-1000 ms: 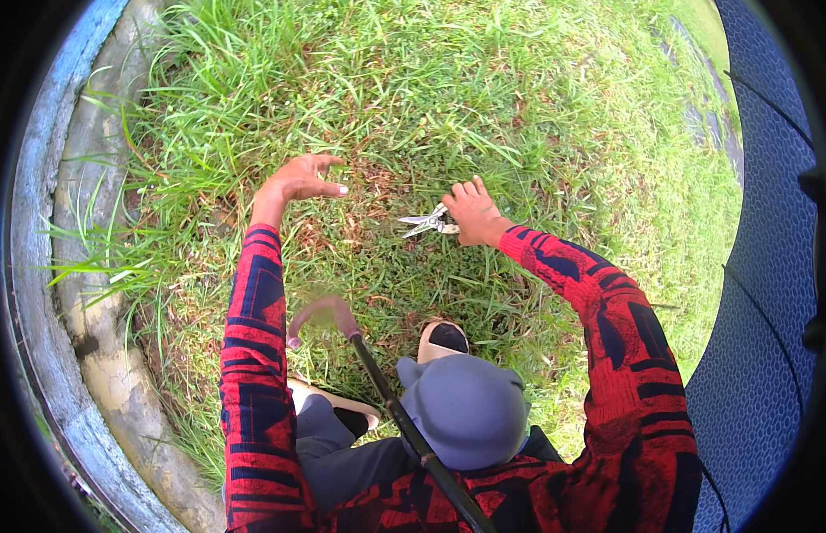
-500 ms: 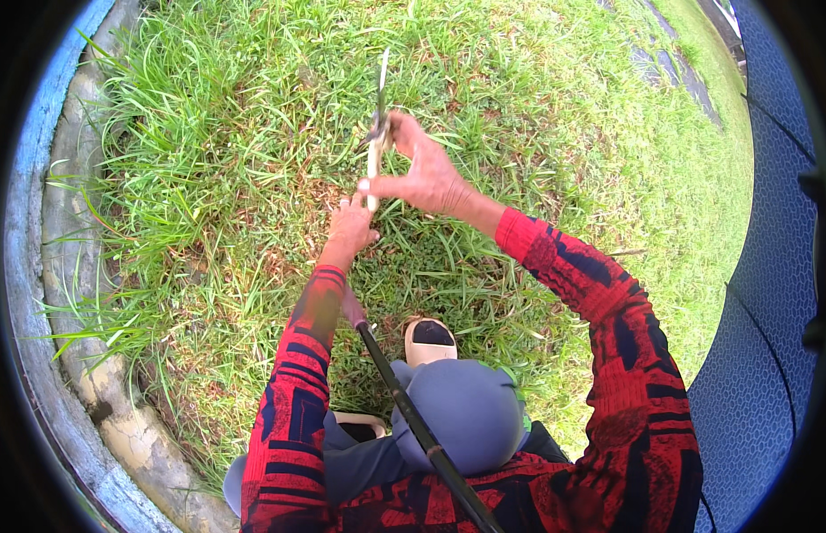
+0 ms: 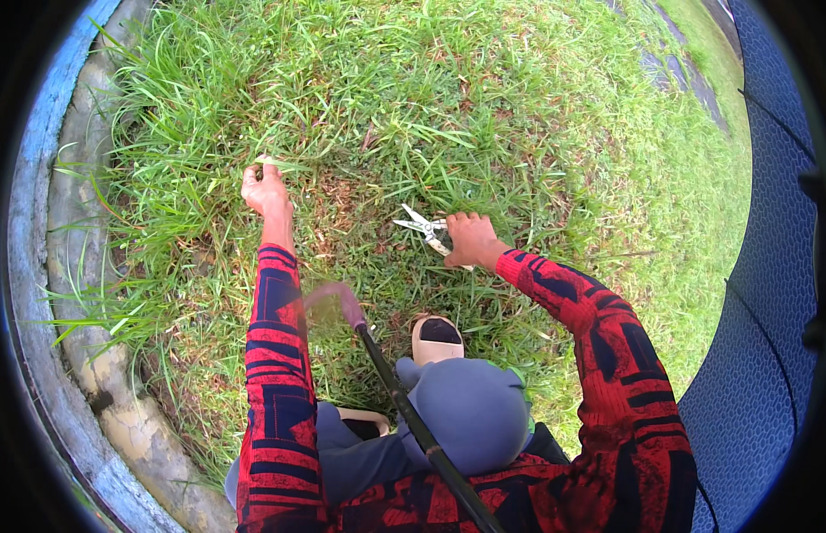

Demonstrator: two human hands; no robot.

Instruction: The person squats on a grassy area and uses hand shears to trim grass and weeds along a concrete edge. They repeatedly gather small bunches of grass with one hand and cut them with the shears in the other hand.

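My right hand (image 3: pixel 470 238) grips a pair of garden shears (image 3: pixel 423 228) by pale handles, low over the grass. Their two short metal blades are spread apart and point left, with nothing between them. Farther left, my left hand (image 3: pixel 266 186) is closed with the fingers curled at the edge of a taller tuft of grass (image 3: pixel 186 191). Some thin green blades show at its fingertips; how many it pinches cannot be made out. The hands are well apart, with short cut-looking grass (image 3: pixel 342 191) and brownish bits between them.
A curved concrete kerb (image 3: pixel 88 293) with blue paint runs along the left. A dark pole with a purple hooked handle (image 3: pixel 349 306) slants up past my bent knee (image 3: pixel 470 413). My beige sandal (image 3: pixel 428 342) rests on grass. Dark blue ribbed fabric (image 3: pixel 750 311) curves along the right.
My hands have separated. The left moved left and away from me to the taller grass. The right came back toward me, turning the shears from pointing forward to pointing left, blades now spread.
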